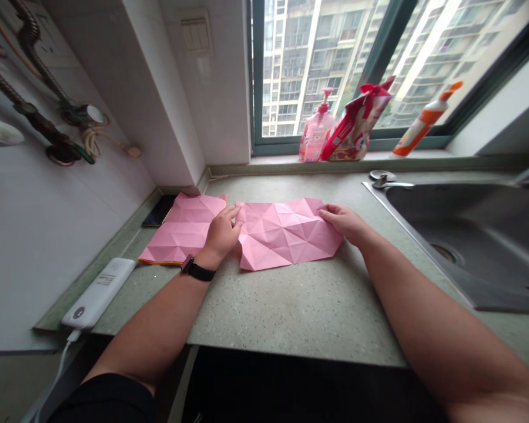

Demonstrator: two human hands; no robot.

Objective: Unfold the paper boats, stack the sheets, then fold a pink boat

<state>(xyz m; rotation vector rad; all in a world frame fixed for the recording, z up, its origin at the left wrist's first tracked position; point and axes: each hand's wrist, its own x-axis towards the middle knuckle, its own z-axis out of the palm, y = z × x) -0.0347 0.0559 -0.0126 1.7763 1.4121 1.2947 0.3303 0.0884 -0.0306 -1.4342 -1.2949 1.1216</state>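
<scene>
A creased pink paper sheet (pixel 286 234) lies flat on the speckled green counter (pixel 291 305). My left hand (pixel 221 233), with a black watch on its wrist, rests on the sheet's left edge, fingers curled and pinching the paper. My right hand (pixel 344 222) holds the sheet's right edge, fingers closed on it. A small stack of more creased pink paper (pixel 183 229), with an orange sheet showing underneath, lies just left of my left hand.
A black phone (pixel 158 211) lies in the back left corner and a white power bank (pixel 99 292) with a cable at the counter's left edge. A steel sink (pixel 476 241) fills the right. On the sill stand a pink pump bottle (pixel 316 132), a red pouch (pixel 357 123) and an orange-capped bottle (pixel 425 120).
</scene>
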